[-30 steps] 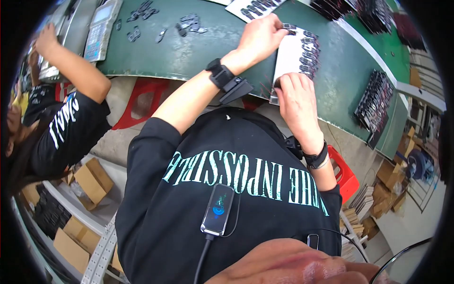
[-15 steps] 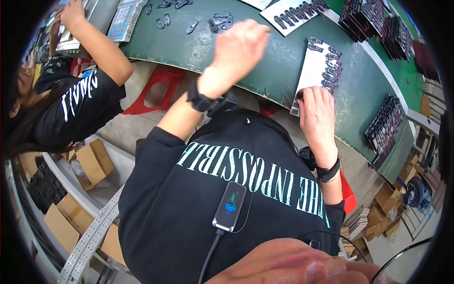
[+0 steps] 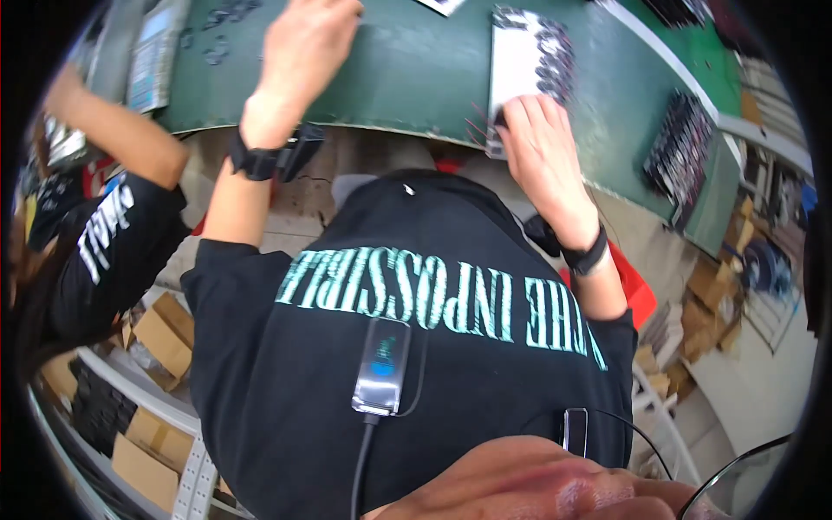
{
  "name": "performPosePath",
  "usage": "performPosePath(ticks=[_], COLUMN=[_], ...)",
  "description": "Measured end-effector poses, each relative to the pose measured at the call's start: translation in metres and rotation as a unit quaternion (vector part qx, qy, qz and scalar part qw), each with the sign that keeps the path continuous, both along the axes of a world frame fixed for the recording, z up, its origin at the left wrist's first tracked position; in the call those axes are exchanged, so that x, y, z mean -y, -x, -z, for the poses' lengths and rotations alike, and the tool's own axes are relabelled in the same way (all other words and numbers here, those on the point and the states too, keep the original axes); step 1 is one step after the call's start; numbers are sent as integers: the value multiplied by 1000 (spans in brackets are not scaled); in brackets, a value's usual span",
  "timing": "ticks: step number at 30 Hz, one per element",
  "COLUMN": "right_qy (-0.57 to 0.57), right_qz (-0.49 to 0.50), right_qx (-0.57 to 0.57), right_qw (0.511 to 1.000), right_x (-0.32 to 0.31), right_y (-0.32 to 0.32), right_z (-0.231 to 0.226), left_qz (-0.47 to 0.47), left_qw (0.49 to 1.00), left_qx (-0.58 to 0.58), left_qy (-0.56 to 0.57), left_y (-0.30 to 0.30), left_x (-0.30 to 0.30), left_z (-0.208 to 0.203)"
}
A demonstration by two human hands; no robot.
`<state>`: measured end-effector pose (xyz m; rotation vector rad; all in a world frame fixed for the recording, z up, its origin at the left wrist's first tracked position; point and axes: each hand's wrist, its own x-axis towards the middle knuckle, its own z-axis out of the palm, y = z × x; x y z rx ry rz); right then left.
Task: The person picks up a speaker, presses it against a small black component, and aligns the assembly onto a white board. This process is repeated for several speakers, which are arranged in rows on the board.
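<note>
While the person's right hand (image 3: 542,143) bends over the near end of a narrow white board (image 3: 511,65), at one o'clock from the middle of the view, the left hand (image 3: 303,48) hovers over the green worktable (image 3: 416,95) at eleven o'clock, well apart from the board. The right fingers curl down close together, with something dark at their tips by the board's left edge; whether they pinch it or merely press, I cannot tell. The left fingers are bunched and point toward one o'clock, blurred at the tips, so whether they hold anything is unclear. Small black plastic parts (image 3: 553,65) line the board's right side and far end, and thin red wires (image 3: 475,124) stick out near the right fingertips. A few loose black pieces (image 3: 217,50) lie at eleven o'clock, beyond the left forearm. A dense stack of similar wired parts (image 3: 676,152) sits at two o'clock, and a co-worker's forearm (image 3: 121,134) reaches in at ten. The board looks light, flat and fairly stiff, best held by its bare left edge or near end; the parts seem light and hard, best taken by their casings, as the wires look fragile.
</note>
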<state>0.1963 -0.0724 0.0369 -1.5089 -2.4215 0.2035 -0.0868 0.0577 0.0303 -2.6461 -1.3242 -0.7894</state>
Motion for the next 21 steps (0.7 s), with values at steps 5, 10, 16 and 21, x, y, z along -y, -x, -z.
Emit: performPosePath(ticks=[5,10,16,21], right_qy=[-22,-6,-55,-99], right_qz=[-26,-8,-16,-37], right_qx=[-11,12,-12,-28], right_qw=[999,1000,998,994], right_x=[-1,-1,1,0], right_y=[-7,-7,-9,-13], right_z=[3,0,5,10], left_qz=[25,75,98,115], left_qw=[971,769,742,631], left_qx=[181,338,323,407], left_qy=[156,537,580,650], left_y=[-31,-75,-96,-91], left_x=[32,63,44,45], left_z=[12,38,39,32])
